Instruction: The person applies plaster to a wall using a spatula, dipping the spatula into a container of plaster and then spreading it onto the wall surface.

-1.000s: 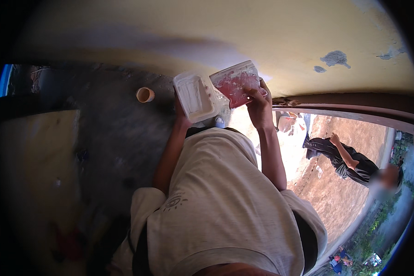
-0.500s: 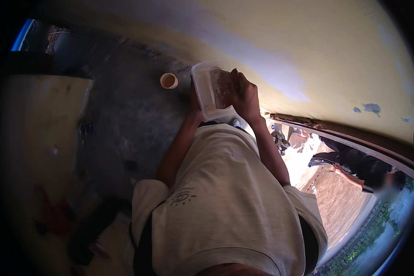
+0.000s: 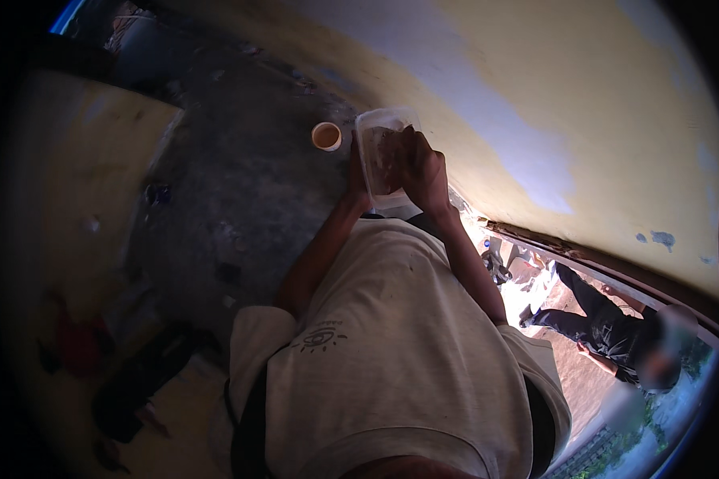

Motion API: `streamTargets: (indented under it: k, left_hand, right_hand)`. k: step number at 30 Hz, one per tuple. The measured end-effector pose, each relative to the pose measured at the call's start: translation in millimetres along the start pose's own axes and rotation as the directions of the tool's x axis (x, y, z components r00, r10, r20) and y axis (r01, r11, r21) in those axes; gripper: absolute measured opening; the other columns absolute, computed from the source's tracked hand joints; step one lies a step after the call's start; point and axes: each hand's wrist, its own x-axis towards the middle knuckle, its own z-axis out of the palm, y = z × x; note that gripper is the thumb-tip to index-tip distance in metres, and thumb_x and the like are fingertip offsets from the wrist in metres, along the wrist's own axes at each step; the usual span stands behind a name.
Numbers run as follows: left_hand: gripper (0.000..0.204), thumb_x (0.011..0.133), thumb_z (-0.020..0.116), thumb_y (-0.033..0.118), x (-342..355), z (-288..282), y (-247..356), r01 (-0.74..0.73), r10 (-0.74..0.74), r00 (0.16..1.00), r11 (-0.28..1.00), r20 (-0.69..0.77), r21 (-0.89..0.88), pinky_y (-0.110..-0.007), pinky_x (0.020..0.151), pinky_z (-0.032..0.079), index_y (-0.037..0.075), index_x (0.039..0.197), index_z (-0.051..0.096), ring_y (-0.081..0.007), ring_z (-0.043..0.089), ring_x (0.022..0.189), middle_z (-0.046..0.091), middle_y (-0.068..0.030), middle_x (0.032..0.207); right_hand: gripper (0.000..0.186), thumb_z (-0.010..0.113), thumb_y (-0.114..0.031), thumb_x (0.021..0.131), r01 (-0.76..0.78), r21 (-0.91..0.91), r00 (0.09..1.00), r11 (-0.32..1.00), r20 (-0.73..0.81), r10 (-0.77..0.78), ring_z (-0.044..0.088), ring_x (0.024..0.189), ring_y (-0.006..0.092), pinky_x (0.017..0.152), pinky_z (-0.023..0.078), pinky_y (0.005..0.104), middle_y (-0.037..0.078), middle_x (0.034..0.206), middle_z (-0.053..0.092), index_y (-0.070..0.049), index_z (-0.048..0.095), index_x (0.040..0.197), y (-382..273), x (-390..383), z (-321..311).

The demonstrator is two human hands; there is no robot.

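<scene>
A translucent rectangular plastic tub (image 3: 383, 120) is held up in front of my body, close to the wall. My left hand (image 3: 358, 182) is closed round its left side, with most of the fingers hidden. Over the tub's right side, my right hand (image 3: 426, 174) is closed in a grip. It holds a flat, dark reddish rectangular plate (image 3: 388, 156) like a scraper blade, which dips into the tub. Any handle is covered by the fingers, and the tub's contents are hard to make out.
A yellowish wall (image 3: 487, 56) with pale patches rises close by on the right. An open-topped cup (image 3: 326, 136) stands on the dark floor beyond my left hand. At right, another person (image 3: 591, 319) is visible through a doorway. Dark and red items (image 3: 88, 347) lie at lower left.
The plate has turned and sits lower in the tub as my right hand shifted. The view has swung a little left, and the other person's posture differs.
</scene>
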Motion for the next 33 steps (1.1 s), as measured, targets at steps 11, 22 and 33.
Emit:
streamTargets:
  k: [11, 22, 33]
  left_hand:
    - [0.065, 0.098, 0.032, 0.064, -13, -38, 14, 0.029, -0.032, 0.999, 0.997, -0.043, -0.069, -0.043, 0.088, 0.055, 0.012, 0.132, 0.051, -0.0231, 0.062, 0.103, 0.061, -0.0076, 0.119]
    - [0.080, 0.095, 0.026, 0.071, -2, -31, 27, 0.116, -0.116, 0.988, 0.993, 0.102, 0.000, -0.048, 0.095, 0.052, 0.008, 0.140, 0.044, -0.0285, 0.059, 0.115, 0.056, -0.0136, 0.132]
    - [0.062, 0.100, 0.031, 0.054, 1, -43, 25, 0.120, -0.121, 0.993, 0.991, -0.006, -0.054, -0.049, 0.100, 0.049, 0.006, 0.138, 0.046, -0.0301, 0.058, 0.118, 0.055, -0.0152, 0.131]
  right_hand:
    - [0.022, 0.067, -0.012, 0.085, 0.044, 0.053, 0.997, 0.998, 0.053, -0.047, 0.064, 0.088, 0.0411, 0.071, 0.052, 0.0434, 0.019, 0.092, 0.067, -0.004, 0.059, 0.104, 3, 3, 27]
    - [0.023, 0.057, -0.020, 0.099, -0.138, 0.448, 0.990, 0.883, 0.088, 0.110, 0.058, 0.079, 0.0067, 0.069, 0.049, 0.0237, 0.002, 0.092, 0.067, 0.001, 0.062, 0.109, 16, 1, 25]
    - [0.024, 0.057, -0.021, 0.099, -0.250, 0.876, 0.922, 0.412, 0.086, 0.376, 0.059, 0.089, 0.0095, 0.081, 0.047, 0.0257, 0.003, 0.099, 0.064, -0.004, 0.059, 0.115, 49, -23, 21]
